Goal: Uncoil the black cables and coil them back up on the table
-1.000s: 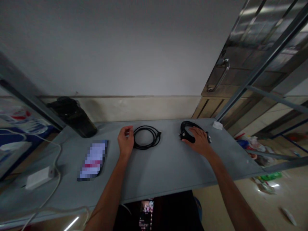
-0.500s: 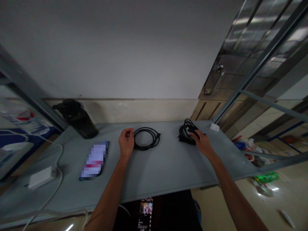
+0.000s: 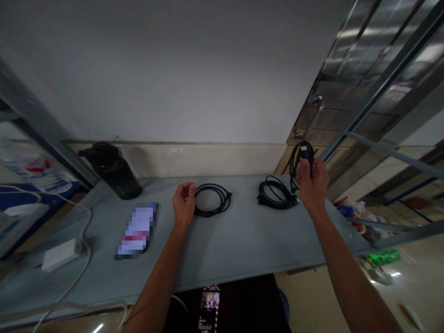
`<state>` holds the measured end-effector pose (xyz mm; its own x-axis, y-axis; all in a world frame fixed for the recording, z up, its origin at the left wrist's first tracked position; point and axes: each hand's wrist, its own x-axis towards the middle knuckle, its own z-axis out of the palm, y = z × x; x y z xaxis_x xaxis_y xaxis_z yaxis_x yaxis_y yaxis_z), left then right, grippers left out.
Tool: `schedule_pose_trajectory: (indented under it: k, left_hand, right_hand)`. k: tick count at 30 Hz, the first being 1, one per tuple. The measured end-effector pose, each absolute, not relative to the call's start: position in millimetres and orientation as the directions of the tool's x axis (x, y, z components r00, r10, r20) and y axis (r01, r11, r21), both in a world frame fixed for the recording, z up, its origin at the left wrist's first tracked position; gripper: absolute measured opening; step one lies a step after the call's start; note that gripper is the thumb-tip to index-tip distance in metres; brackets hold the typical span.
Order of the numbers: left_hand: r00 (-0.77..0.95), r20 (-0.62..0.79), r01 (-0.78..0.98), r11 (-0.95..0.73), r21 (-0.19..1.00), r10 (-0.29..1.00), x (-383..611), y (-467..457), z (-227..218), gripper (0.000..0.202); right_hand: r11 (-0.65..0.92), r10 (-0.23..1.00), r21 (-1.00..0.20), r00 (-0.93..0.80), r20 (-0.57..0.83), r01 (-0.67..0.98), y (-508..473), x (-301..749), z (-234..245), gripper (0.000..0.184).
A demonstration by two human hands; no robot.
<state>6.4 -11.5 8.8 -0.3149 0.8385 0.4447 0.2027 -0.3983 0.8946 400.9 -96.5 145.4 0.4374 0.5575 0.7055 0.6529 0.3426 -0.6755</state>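
Note:
My right hand (image 3: 314, 182) is raised over the desk's right end, closed on a coiled black cable (image 3: 294, 162) with its connector end upright above the fingers. Below and left of it, a second coiled black cable (image 3: 277, 193) lies on the desk, metal plug ends showing at its sides. On the desk's middle lies a third black cable (image 3: 211, 200), wound in a loose ring. Beside this ring's left edge rests my left hand (image 3: 183, 203), its fingers loosely curled in with nothing visible in them. Whether it touches the ring is hard to make out.
A dark bottle (image 3: 111, 171) stands at the back left of the grey desk (image 3: 249, 245). In front of it lies a phone (image 3: 137, 231) with a blurred screen. A white adapter (image 3: 62, 254) with a white cord lies further left. Metal frame posts (image 3: 381, 88) rise on both sides.
My right hand has lifted a coiled black cable off the pile and moved it up and to the right. Another coil stays on the desk. My left hand has barely moved.

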Motion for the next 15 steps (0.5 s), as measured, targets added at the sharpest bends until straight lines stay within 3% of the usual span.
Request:
schedule_pose_trajectory:
  k: [6,11,15]
  left_hand:
    - [-0.179,0.386,-0.004,-0.393,0.92,0.905,17,-29,28,0.05]
    - [-0.137,0.312,-0.073,-0.324,0.943,0.94,17,-32,34,0.058]
    - [-0.057,0.269,-0.062,-0.272,0.96,0.962,16,-33,38,0.068]
  right_hand:
    - [0.424,0.614,-0.516,0.182,0.768,0.744,-90,324,146,0.049]
    - [0.486,0.748,-0.373,-0.156,0.645,0.79,-71,262,95,0.053]
    - [0.556,0.752,-0.267,-0.34,0.565,0.787,-56,224,47,0.048]
